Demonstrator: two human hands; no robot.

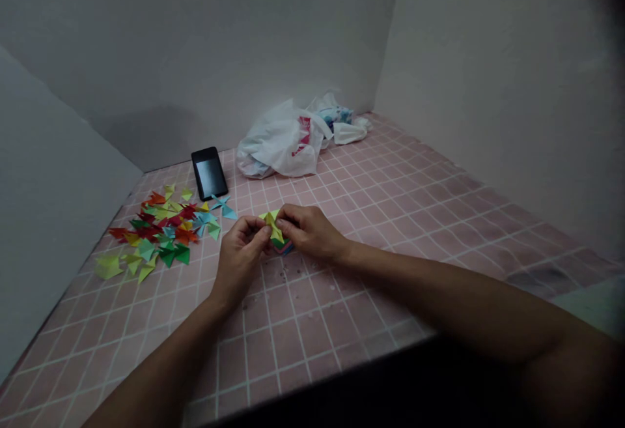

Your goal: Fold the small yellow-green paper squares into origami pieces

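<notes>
Pale grey walls point(195, 43) stand around a desk covered in pink, white-gridded tile pattern point(303, 343). At the centre of the frame is a small yellow folded-paper piece point(274, 225), held just over a stack of coloured paper squares point(284, 249). Working it well probably means matching the edges before pressing, creasing lightly with the thumb tips, and easing narrow points out without tugging, since thin paper may tear.

Both hands are nearly closed: the left hand point(244, 238) pinches one side of the piece between thumb and curled fingers, and the right hand point(308, 230) pinches the other side likewise; the exact fingertip contact is too small to tell.

Left of centre lies a loose spread of red, yellow, green and blue folded-paper shapes point(166, 253). Beyond them is a black rectangular device with a glossy screen point(209, 174); at upper centre sits a crumpled white plastic bag with red print point(283, 144).
</notes>
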